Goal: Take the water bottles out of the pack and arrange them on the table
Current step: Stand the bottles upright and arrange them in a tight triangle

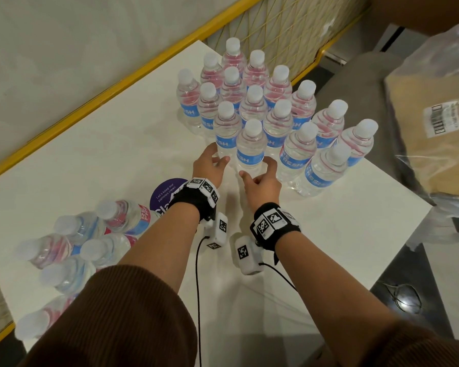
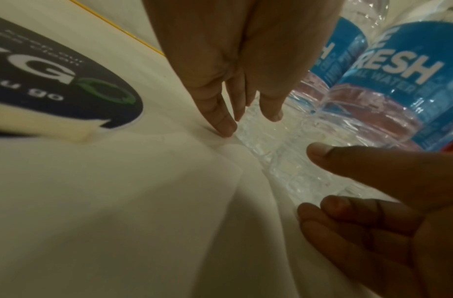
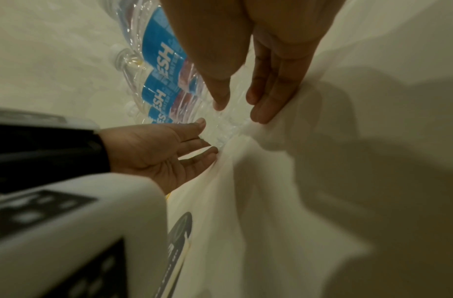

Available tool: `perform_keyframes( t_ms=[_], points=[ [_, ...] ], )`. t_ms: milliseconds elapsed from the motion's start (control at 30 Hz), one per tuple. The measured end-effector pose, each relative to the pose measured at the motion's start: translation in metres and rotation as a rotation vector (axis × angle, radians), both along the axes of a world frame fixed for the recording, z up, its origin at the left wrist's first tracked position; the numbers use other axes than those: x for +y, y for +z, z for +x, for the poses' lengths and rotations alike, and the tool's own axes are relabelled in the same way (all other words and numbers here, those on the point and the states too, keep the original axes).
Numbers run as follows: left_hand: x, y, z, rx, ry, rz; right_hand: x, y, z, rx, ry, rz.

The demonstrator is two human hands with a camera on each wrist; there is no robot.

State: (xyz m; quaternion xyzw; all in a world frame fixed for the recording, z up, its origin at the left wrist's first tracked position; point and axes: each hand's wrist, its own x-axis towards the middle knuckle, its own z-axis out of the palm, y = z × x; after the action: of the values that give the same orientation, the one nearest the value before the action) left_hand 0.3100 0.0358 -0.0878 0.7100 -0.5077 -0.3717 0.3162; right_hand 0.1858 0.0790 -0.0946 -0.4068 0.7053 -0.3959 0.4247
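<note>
Several clear water bottles with blue labels stand upright in rows on the white table (image 1: 104, 160). The nearest one, the front bottle (image 1: 250, 148), stands between my hands. My left hand (image 1: 217, 154) is at its left, fingers relaxed, holding nothing. My right hand (image 1: 257, 168) curves loosely at its right base, also holding nothing. The left wrist view shows my left hand (image 2: 249, 123) low over the table beside bottle bases (image 2: 398, 84). In the right wrist view my right hand (image 3: 240, 110) faces the left hand (image 3: 189, 145). The pack (image 1: 74, 250) with several bottles lies at the lower left.
A round purple sticker (image 1: 164, 193) is on the table under my left wrist. A plastic-wrapped cardboard box (image 1: 435, 133) sits on a grey seat (image 1: 355, 80) to the right. A yellow-framed mesh rail (image 1: 276, 25) runs behind the table.
</note>
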Motion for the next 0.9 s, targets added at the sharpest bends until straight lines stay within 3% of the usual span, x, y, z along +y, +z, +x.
perform_keyframes(
  t_ms=[600,767,900],
  points=[
    [-0.004,0.006,-0.002,-0.055,-0.031,0.111,0.001,0.004,0.002,-0.065,-0.018,0.039],
    [0.013,0.030,-0.011,-0.113,-0.083,0.131,0.015,0.005,-0.002,-0.017,0.023,0.044],
    [0.038,0.071,-0.008,-0.162,-0.149,0.148,0.047,0.009,0.007,0.006,0.164,0.032]
  ],
)
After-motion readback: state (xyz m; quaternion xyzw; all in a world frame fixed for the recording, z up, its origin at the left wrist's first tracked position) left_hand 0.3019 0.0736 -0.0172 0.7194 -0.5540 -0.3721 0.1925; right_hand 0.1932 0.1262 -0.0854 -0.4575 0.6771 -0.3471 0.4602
